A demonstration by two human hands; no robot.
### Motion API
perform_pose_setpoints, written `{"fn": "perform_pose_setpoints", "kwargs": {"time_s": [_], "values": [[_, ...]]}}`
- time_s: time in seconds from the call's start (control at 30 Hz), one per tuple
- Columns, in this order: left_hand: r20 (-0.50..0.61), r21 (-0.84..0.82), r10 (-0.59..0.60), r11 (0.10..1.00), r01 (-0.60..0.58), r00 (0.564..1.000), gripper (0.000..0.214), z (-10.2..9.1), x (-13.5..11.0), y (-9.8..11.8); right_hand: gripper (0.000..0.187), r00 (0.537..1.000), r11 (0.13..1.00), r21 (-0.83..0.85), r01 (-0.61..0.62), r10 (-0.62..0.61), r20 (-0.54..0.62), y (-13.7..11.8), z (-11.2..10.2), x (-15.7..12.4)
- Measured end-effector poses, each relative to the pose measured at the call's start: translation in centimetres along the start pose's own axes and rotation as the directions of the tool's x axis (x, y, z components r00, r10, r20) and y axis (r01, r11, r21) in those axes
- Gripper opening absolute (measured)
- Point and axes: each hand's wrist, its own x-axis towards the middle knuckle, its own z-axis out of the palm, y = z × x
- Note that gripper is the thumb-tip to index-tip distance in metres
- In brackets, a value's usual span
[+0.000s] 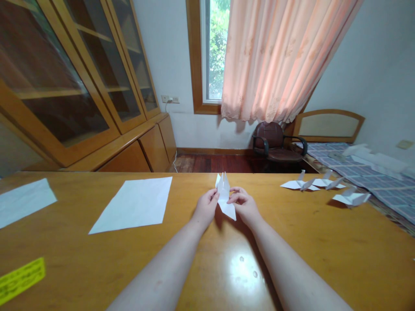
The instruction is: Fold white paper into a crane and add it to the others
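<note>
Wooden table point(324, 242), glossy; curtain point(275, 60) and glass cabinet point(81, 77) behind.

Head view: half-folded white paper piece point(225, 196) held at table centre, points up, between both hands. Left hand point(205, 209) pinched on its left edge; right hand point(246, 206) pinched on its right edge. Flat sheet point(134, 205) to left; folded paper figures point(311, 183) to right, well apart.

Paper likely very light, thin, limp away from creases, easily crushed or torn. Best gripped at layered folds, fingertips only, gentle pressure.

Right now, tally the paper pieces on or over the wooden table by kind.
Flat white paper sheets: 2
Finished white folded paper birds: 3
Half-folded white paper piece, in left hand and right hand: 1
Yellow paper slip: 1
Total: 7
</note>
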Motion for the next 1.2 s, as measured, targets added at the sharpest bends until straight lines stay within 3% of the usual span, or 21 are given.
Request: {"fn": "perform_pose_setpoints", "kwargs": {"time_s": [0.3, 0.53, 1.03, 1.2], "values": [[0.104, -0.039, -0.010, 0.999, 0.014, 0.995, 0.029, 0.22, 0.09, 0.14, 0.014, 0.998, 0.998, 0.016, -0.059, 0.059, -0.018, -0.53, 0.09, -0.04], [0.132, -0.082, 0.017, 0.997, -0.006, 0.991, 0.035, 0.12, -0.11, -0.06, 0.026, 0.980, 0.988, 0.067, -0.140, 0.147, -0.134, -0.34, 0.23, 0.09], [0.180, 0.022, 0.016, 1.000, -0.021, 0.984, 0.034, 0.00, -0.15, 0.19, 0.032, 0.972, 0.962, 0.200, -0.187, 0.211, -0.105, -0.51, 0.33, 0.16], [0.198, 0.022, 0.038, 0.999, -0.043, 0.979, 0.036, -0.02, -0.22, 0.10, 0.029, 0.970, 0.964, 0.167, -0.208, 0.225, -0.091, -0.53, 0.46, 0.15]]}}
